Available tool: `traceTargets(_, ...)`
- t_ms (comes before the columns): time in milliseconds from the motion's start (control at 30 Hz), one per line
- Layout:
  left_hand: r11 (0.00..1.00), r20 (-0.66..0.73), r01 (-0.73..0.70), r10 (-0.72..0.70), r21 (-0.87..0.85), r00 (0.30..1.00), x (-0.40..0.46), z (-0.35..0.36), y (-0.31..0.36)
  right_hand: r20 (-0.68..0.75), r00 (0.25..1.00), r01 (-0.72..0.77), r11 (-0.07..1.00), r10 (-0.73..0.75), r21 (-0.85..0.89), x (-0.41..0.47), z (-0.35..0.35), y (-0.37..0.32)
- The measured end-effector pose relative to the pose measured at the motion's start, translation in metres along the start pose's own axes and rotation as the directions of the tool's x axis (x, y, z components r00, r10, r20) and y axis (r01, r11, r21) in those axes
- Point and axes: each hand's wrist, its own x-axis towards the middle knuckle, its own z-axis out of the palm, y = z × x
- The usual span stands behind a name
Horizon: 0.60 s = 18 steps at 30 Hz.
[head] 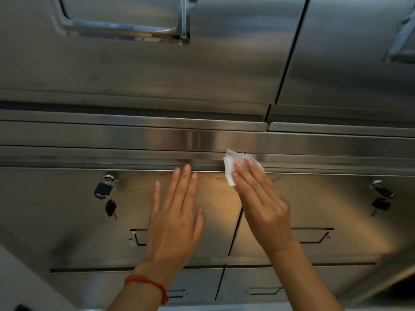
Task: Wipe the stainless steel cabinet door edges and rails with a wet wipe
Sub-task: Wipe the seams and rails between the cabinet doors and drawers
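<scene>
Right now the right hand (261, 203) lies flat on a white wet wipe (233, 167), its fingers straight and close together, pressing the crumpled wipe against the horizontal steel rail (112, 157) that runs across the cabinet above the lower doors. The wipe sits just left of the seam where two rail sections meet, with its edges sticking out past the fingertips on the upper and left sides.

Just beside it, the left hand (174, 221) rests flat on the lower left door (67, 209), fingers straight and slightly spread, thumb held apart, fingertips reaching the bottom edge of the rail. It holds nothing. A red beaded bracelet (146, 285) circles that wrist.

On the lower left door a small black padlock (103, 189) hangs with keys (110, 208) dangling under it; a second lock with keys (380, 198) hangs on the lower right door (336, 209). Above the rail are two upper doors, the left one with a shiny recessed handle (125, 21)
</scene>
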Motion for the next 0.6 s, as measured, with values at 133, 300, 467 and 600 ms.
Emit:
traceTargets(133,0.999,-0.007,-0.026,0.026,-0.025,1.0,-0.001,-0.004,0.003,0.008,1.0,-0.013,1.0,0.013,-0.022,0.0,-0.009,-0.006)
traceTargets(300,0.997,0.002,-0.058,0.058,-0.06,0.998,-0.002,-0.01,0.005,0.016,1.0,-0.021,0.998,0.021,-0.058,0.003,-0.025,-0.012)
traceTargets(467,0.994,0.024,-0.074,0.077,-0.084,0.997,-0.001,-0.02,0.008,0.03,0.999,-0.037,0.995,0.04,-0.093,0.007,-0.04,-0.015)
traceTargets(600,0.991,0.016,-0.088,0.09,-0.104,0.996,-0.002,-0.024,0.015,0.028,0.998,-0.054,0.993,0.057,-0.105,0.007,-0.048,-0.013)
